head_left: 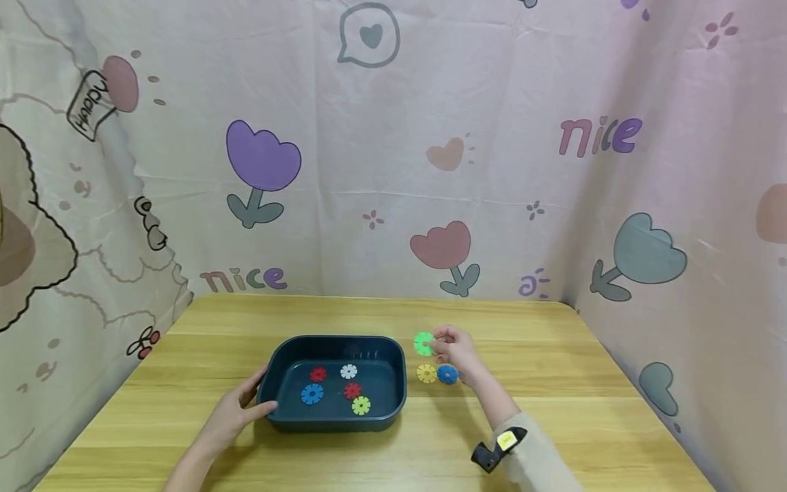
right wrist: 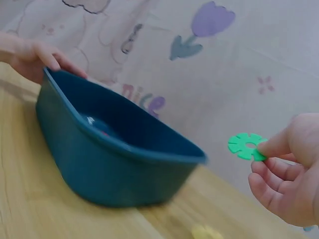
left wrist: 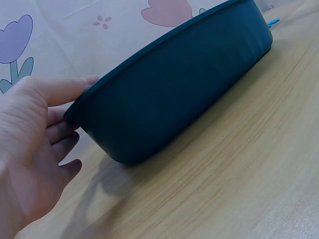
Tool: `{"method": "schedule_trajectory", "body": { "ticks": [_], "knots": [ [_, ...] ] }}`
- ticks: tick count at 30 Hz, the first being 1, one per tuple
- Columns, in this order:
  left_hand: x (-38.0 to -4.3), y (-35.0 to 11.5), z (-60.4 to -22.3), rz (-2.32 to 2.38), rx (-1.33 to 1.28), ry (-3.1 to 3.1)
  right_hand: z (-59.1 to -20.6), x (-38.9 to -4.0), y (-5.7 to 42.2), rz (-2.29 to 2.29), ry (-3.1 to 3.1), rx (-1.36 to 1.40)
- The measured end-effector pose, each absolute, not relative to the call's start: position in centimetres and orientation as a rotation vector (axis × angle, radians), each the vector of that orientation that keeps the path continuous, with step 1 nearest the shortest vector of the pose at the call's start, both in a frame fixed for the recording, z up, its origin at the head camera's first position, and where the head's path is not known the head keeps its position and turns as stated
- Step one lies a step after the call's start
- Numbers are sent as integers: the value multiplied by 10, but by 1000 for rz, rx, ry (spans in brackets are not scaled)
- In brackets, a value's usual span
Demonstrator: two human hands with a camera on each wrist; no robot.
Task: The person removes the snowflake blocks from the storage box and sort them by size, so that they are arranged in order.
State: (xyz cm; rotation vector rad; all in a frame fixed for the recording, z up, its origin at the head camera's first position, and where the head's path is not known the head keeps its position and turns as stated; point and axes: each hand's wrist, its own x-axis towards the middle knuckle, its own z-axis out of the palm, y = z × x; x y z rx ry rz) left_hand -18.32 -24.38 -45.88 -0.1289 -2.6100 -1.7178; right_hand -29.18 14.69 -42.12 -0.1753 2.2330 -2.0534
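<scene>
A dark teal plastic basin [head_left: 332, 425] stands on the wooden table. My left hand [head_left: 230, 410] holds its left end, thumb over the rim and the other fingers against the outer wall, as the left wrist view [left wrist: 35, 149] also shows. Between thumb and fingers, my right hand [head_left: 456, 350] pinches a green notched plastic disc [right wrist: 240, 145], raised to the right of the basin. Below that hand, a yellow notched disc [head_left: 426, 374] and a blue notched disc [head_left: 447, 374] lie side by side on the table.
Inside the basin lie several more notched discs: a blue one [head_left: 312, 394], a white one [head_left: 348, 372], a yellow-green one [head_left: 361, 406] and two red ones. A printed curtain [head_left: 369, 137] hangs behind the wooden table [head_left: 246, 318].
</scene>
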Motion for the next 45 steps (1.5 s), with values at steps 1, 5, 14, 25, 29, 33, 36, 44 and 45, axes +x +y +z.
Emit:
{"method": "schedule_trajectory", "body": {
  "ticks": [1,5,14,25,29,33,36,44,45],
  "knots": [
    [-183,-244,-458,-1712,-125,-2614,-423,-292,153,-2050,2247,-149],
    [-182,-245,-458,-1690,-124,-2628,-433,-292,177,-2031,2297,-67],
    [-183,-246,-457,-1692,-129,-2624,-457,-296,229,-2014,2381,32],
    [-185,-245,-457,-1723,-89,-2651,-472,-296,264,-1768,2543,231],
    [-185,-245,-457,-1731,-85,-2655,-472,-294,266,-1661,2608,203],
    [-185,-246,-457,-1714,-90,-2659,-471,-295,265,-1577,2665,176],
    [-185,-246,-457,-1699,-97,-2660,-472,-296,264,-1525,2715,163],
    [-184,-245,-458,-1704,-108,-2649,-474,-294,263,-1368,2848,111],
    [-184,-245,-458,-1705,-108,-2648,-475,-294,263,-1361,2862,102]
  ]
}}
